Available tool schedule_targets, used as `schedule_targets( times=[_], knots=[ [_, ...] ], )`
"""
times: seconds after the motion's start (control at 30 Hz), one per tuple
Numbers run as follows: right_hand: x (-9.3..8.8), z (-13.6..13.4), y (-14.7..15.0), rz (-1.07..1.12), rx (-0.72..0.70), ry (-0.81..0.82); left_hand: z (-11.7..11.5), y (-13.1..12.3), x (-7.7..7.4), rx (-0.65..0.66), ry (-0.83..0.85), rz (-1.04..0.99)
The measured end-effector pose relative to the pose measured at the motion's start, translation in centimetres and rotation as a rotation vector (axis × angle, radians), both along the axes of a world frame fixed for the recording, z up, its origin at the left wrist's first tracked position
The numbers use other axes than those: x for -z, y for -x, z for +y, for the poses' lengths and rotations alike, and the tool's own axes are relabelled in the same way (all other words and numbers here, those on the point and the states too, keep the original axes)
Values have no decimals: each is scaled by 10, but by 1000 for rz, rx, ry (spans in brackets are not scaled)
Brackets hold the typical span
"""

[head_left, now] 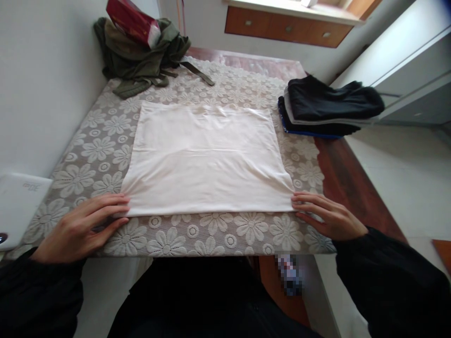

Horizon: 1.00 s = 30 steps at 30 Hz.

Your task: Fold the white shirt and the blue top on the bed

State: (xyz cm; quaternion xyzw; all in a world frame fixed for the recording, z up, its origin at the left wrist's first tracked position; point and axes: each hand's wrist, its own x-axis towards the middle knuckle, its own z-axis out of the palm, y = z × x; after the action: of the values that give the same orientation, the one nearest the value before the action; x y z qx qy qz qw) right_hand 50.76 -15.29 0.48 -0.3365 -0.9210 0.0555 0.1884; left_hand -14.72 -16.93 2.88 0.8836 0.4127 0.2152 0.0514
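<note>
A cream-white garment (207, 157) lies folded flat on the floral lace tablecloth (197, 234). My left hand (82, 225) rests at its near left corner, fingers stretched out with the tips touching the fabric edge. At the near right corner lies my right hand (326, 216), fingers also extended and touching the cloth. Both sleeves are black. Neither hand visibly pinches the garment.
A stack of folded dark clothes (327, 108) sits at the table's right side. An olive-green bag (141, 56) with a red packet (132, 21) on it lies at the far left corner by the wall. A white object (17, 206) sits at the left edge.
</note>
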Motion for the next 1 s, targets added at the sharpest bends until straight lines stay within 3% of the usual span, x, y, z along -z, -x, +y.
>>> schedule_targets(
  times=[0.3,0.5,0.6,1.0],
  knots=[
    [5,-5,-3,1,51,-57,-8,12,9,-67,-16,-43],
    [6,-5,0,55,76,-42,-9,11,9,-185,137,-124],
    [7,-3,2,62,84,-54,-9,10,11,-216,119,-132],
    [4,-2,4,170,130,80,-8,17,13,-129,63,-107]
  ],
)
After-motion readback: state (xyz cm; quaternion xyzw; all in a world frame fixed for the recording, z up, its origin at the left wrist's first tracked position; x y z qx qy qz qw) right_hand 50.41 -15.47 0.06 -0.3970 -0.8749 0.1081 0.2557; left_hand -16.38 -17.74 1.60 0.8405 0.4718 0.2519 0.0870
